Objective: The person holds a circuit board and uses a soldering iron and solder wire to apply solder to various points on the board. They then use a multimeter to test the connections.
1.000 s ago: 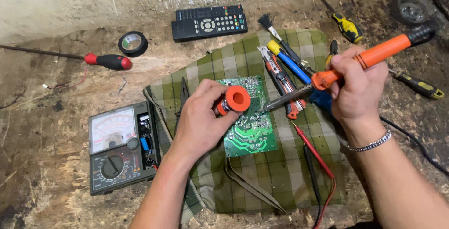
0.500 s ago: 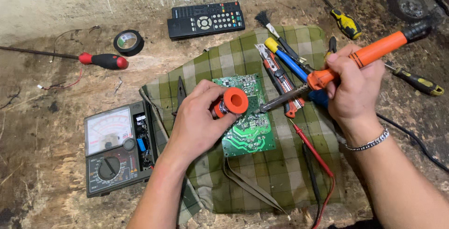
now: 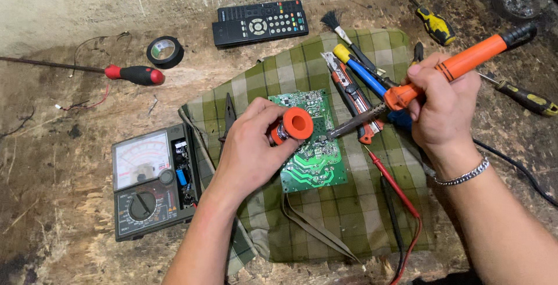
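Left hand (image 3: 253,151) is closed around an orange plastic solder spool (image 3: 293,127) over the green printed circuit board (image 3: 311,145), which lies at centre on a green checked cloth (image 3: 349,215); right hand (image 3: 442,107) grips an orange-handled soldering iron (image 3: 447,70), tip at the board's 3 o'clock edge, touching or just above, cannot tell. Soldering looks under way, no finished joint discernible; a grey analogue multimeter (image 3: 152,183) sits at 9 o'clock, a black remote control (image 3: 260,23) at 12, red probe leads (image 3: 401,198) at 4; nothing blocks the board.

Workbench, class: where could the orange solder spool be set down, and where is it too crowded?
Bare board lies left of the multimeter, and between the red-handled screwdriver and the multimeter. More lies along the back wall, left of the remote control. The checked cloth is free below the circuit board. It is crowded above the right hand, where tools pile up.
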